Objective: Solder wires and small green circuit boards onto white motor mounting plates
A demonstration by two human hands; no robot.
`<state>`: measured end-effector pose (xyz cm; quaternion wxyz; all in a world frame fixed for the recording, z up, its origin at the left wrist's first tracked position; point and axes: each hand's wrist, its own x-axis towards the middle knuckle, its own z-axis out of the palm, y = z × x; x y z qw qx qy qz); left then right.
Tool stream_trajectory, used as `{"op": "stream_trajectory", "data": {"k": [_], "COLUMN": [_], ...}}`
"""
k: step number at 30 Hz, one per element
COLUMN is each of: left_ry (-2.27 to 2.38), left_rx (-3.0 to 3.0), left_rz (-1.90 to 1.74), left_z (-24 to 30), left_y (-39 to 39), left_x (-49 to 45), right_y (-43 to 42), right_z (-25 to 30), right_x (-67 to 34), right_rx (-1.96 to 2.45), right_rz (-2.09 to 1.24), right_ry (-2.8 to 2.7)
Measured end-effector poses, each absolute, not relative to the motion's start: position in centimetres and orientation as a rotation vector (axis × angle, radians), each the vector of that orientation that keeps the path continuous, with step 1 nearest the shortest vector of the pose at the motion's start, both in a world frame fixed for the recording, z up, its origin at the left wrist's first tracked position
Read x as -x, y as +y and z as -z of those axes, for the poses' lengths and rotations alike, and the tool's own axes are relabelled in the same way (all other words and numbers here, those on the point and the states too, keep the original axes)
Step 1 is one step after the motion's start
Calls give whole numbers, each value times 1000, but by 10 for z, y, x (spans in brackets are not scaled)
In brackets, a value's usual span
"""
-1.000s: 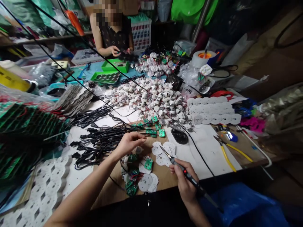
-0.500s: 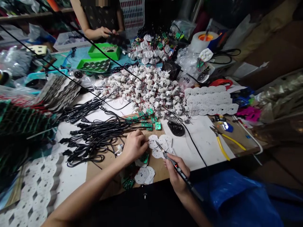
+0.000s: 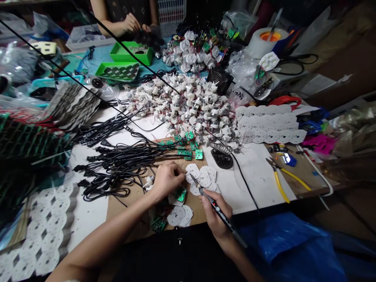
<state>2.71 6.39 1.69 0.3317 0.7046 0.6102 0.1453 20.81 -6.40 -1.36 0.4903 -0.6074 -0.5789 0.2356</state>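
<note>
My right hand (image 3: pixel 215 214) grips a black soldering iron (image 3: pixel 219 213) like a pen, its tip reaching up-left to the white round boards (image 3: pixel 202 178) on the brown cardboard (image 3: pixel 132 203). My left hand (image 3: pixel 167 179) rests curled just left of that tip, fingertips pinched on something small and thin at the boards' edge; I cannot make out what. A green circuit board (image 3: pixel 180 194) lies right below this hand. More green boards (image 3: pixel 189 150) with black cables (image 3: pixel 123 164) lie beyond.
A heap of small white parts (image 3: pixel 188 105) fills the table's middle. Soldering iron stand (image 3: pixel 221 156), yellow-handled pliers (image 3: pixel 279 182), white panel sheets (image 3: pixel 268 125) lie right. Stacked green boards (image 3: pixel 26 145) sit left. Another person's hands (image 3: pixel 133 23) work by green trays (image 3: pixel 133 55) at the far side.
The view dipped and drew nearer the table. My left hand moved down and right onto the white boards and curled shut; the soldering iron tip came in to meet it.
</note>
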Motion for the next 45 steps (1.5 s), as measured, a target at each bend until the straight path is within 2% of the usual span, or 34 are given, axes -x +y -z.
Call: {"op": "stream_trajectory", "data": {"k": [14, 31, 45], "left_ry": [1704, 1717, 1645], "left_rx": [-1862, -1886, -1943], "left_rz": [-172, -174, -242], "left_z": [-23, -23, -22], "left_y": [65, 64, 64], "left_x": [-35, -36, -31], "right_y": [-64, -59, -68], "right_z": [13, 11, 17], "right_x": [-209, -203, -209], "right_rx": [1499, 1471, 1499], "right_rz": [-604, -496, -568], "right_ry": [-1406, -1471, -1335]}}
